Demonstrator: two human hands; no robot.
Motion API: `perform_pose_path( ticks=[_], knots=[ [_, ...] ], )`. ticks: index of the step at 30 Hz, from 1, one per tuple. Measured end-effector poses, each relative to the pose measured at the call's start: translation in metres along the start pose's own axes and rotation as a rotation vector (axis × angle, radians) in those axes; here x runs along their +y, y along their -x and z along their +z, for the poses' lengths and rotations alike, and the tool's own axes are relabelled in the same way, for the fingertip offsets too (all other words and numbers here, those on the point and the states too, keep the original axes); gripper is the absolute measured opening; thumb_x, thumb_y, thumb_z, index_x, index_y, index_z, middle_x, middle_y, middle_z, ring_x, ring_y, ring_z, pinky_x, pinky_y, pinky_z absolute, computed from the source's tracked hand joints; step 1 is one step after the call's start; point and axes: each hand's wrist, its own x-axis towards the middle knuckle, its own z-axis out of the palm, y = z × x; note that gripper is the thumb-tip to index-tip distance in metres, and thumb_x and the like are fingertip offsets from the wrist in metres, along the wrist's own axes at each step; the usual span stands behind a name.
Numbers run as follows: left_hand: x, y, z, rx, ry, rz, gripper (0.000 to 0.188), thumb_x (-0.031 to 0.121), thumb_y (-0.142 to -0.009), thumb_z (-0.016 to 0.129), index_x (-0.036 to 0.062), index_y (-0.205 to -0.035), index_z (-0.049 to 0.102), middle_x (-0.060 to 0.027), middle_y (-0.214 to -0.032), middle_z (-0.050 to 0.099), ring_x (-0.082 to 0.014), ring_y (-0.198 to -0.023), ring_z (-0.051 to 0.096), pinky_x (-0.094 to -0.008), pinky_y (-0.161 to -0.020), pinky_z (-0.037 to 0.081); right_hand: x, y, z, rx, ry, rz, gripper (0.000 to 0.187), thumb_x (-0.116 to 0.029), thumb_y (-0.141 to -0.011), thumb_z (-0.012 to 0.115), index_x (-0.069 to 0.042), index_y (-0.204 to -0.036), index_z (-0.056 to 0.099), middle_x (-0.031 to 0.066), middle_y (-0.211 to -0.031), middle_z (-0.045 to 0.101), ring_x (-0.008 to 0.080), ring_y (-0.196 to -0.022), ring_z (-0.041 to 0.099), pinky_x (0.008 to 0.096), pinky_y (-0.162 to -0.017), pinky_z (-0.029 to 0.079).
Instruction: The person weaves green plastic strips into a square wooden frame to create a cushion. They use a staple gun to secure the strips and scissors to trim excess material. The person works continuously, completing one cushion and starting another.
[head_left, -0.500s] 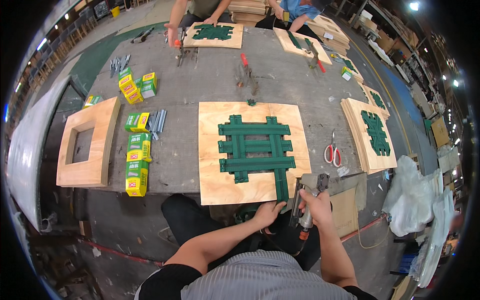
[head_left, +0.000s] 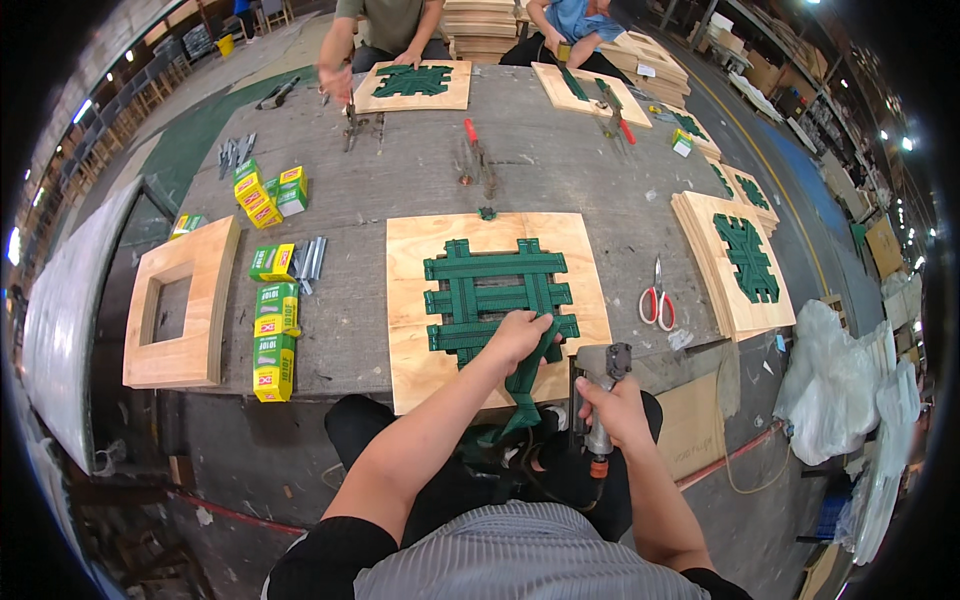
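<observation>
In front of me a square plywood board carries dark green webbing straps, woven crosswise over its middle. My left hand is closed on a loose green webbing strap above the near right part of the weave. The strap's tail hangs over the board's near edge toward my lap. My right hand grips a pneumatic staple gun, held upright just off the board's near right corner. Its orange hose fitting points down. Part of the weave is hidden under my left hand.
Red-handled scissors lie right of the board, before a stack of webbed boards. At left are green-yellow boxes, staple strips and a wooden frame. Across the table, two people work at boards; pliers-like tools lie between.
My left hand has moved up from the board's near edge onto the weave, lifting and folding the strap. The staple gun stays in my right hand, shifted slightly. The view has tilted a little.
</observation>
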Motion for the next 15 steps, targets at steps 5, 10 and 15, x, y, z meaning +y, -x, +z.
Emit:
perform_pose_path(
  ticks=[5,10,15],
  knots=[
    [-0.004,-0.022,-0.009,-0.063,-0.032,-0.044,0.033,0.031,-0.110,0.053,0.0032,-0.118,0.070,-0.0064,-0.104,0.078,-0.0169,-0.084,0.070,-0.0357,-0.061,0.054,0.000,-0.011,0.010,-0.045,0.099,0.019,0.025,-0.016,-0.095,0.075,0.000,-0.108,0.062,0.0040,-0.080,0.066,0.0121,-0.056,0.061,0.0279,-0.048,0.048],
    [-0.011,-0.034,-0.016,-0.124,0.008,-0.048,0.033,0.030,-0.110,0.052,0.0032,-0.117,0.070,-0.0081,-0.106,0.079,-0.0171,-0.087,0.070,-0.0353,-0.064,0.054,-0.002,-0.016,0.015,-0.043,0.147,0.049,0.024,-0.016,-0.095,0.075,0.000,-0.106,0.062,0.0043,-0.080,0.067,0.0116,-0.056,0.062,0.0282,-0.049,0.048],
    [-0.012,-0.040,-0.021,-0.159,0.008,-0.061,0.035,0.030,-0.110,0.051,0.0022,-0.116,0.070,-0.0080,-0.106,0.079,-0.0163,-0.088,0.070,-0.0339,-0.068,0.054,-0.001,-0.013,0.019,-0.006,0.189,0.077,0.025,-0.017,-0.095,0.076,0.000,-0.106,0.062,0.0039,-0.079,0.068,0.0111,-0.057,0.062,0.0284,-0.049,0.048]
  ],
)
